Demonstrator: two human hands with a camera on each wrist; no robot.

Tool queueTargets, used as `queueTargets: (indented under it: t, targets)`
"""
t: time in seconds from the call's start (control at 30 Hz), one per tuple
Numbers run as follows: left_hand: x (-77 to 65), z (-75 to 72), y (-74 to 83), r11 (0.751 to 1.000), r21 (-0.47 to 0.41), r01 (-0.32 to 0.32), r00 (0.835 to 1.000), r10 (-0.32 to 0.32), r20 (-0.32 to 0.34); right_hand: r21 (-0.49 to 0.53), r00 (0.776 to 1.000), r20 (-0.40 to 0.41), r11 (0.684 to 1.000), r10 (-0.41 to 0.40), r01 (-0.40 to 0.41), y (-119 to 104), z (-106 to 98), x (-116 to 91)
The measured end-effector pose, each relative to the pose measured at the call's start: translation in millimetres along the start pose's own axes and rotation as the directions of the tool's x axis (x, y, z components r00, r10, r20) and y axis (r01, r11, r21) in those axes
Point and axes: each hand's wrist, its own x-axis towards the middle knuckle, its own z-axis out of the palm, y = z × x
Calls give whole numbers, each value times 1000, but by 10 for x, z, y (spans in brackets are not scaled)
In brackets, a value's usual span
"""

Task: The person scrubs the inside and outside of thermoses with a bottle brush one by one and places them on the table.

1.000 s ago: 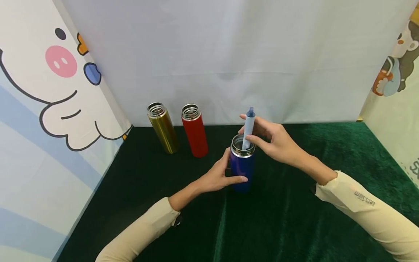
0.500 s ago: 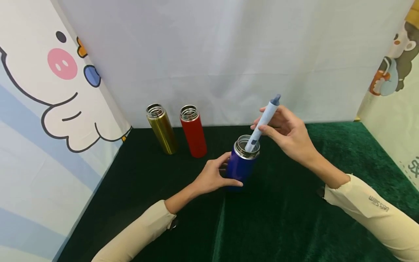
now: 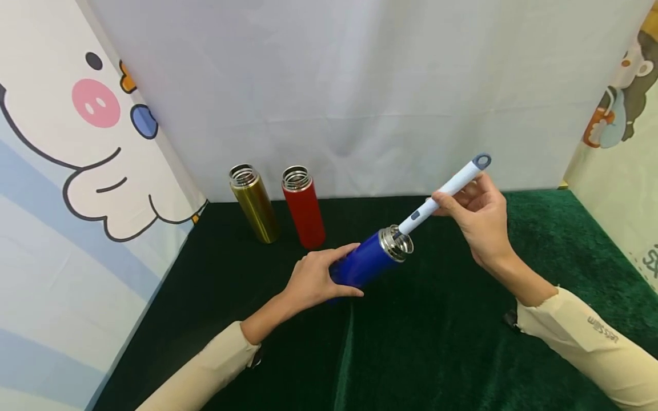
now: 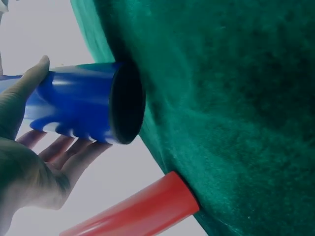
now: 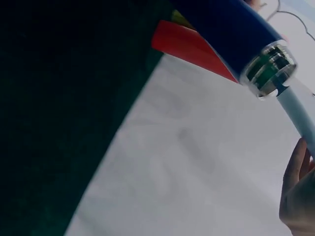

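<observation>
My left hand grips the blue bottle, which is tilted with its open steel mouth toward the right. In the left wrist view, the thumb and fingers wrap the bottle near its dark base; I cannot tell whether the base touches the cloth. My right hand pinches a long light-blue handle with a dark loop at its upper end. The handle slants down to the bottle's mouth. A dark narrow part of it enters the opening, as the right wrist view also shows, and its far end is hidden inside.
A red bottle and a gold bottle, both uncapped, stand at the back left on the dark green cloth. A pale curtain hangs behind them, with a cartoon-printed panel at the left.
The blue bottle has gone from upright to tilted rightward, its lower part shifting left with my left hand. My right hand has moved right, and the handle now slants and sticks out farther from the mouth.
</observation>
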Motion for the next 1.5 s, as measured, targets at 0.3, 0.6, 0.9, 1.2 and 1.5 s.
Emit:
queueTargets:
  t: [0.3, 0.6, 0.9, 1.2, 1.5]
  targets:
    - [-20, 28, -8, 997, 67, -32, 999, 31, 17, -64, 973, 189, 990, 136, -126, 177, -45, -202]
    - [-14, 10, -25, 998, 66, -16, 999, 15, 28, 46, 999, -11, 998, 46, -45, 115, -106, -143]
    - [-3, 10, -4, 997, 68, -37, 998, 33, 53, 33, 993, 72, 995, 95, -98, 237, -103, -290]
    - [-5, 6, -8, 998, 53, -29, 998, 26, 64, 57, 999, 7, 997, 42, -42, 175, -187, -266]
    - [-3, 18, -24, 997, 76, -28, 998, 24, 50, 81, 998, -5, 995, 58, -58, 217, -199, -307]
